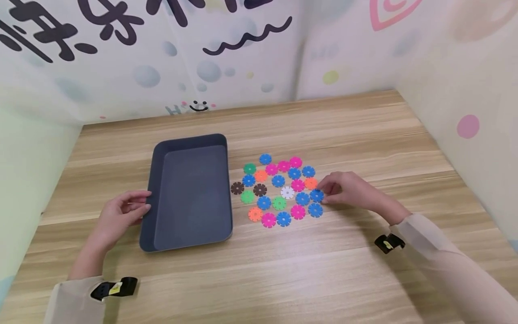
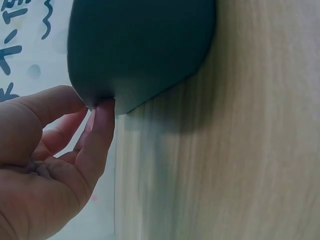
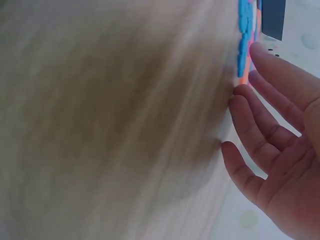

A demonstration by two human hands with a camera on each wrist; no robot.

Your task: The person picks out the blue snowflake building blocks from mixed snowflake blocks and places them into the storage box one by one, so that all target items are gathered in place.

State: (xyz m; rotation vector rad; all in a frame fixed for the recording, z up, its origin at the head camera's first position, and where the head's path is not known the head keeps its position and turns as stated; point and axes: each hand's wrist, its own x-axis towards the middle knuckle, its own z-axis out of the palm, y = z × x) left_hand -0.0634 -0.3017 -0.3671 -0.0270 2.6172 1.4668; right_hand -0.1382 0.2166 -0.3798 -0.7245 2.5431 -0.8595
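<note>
A dark grey rectangular tray [image 1: 190, 198] lies on the wooden table with only its bare bottom showing inside. My left hand [image 1: 119, 215] is at its left side and pinches the rim between thumb and fingers; the left wrist view shows the tray's outer wall [image 2: 140, 45] above the fingertips. To the tray's right, notched plastic discs in blue, pink, orange, green, brown and white lie flat, including a white disc [image 1: 287, 193]. My right hand [image 1: 346, 191] is at the right edge of this group, fingertips beside an orange disc [image 1: 310, 183] and a blue disc [image 1: 316, 195], fingers loosely bent.
The wooden table [image 1: 259, 279] reaches back to a printed wall cloth [image 1: 243, 76] with dark lettering and bubbles. Another pale wall [image 1: 465, 90] stands along the right side. Black straps [image 1: 115, 288] sit at the cuffs of both sleeves.
</note>
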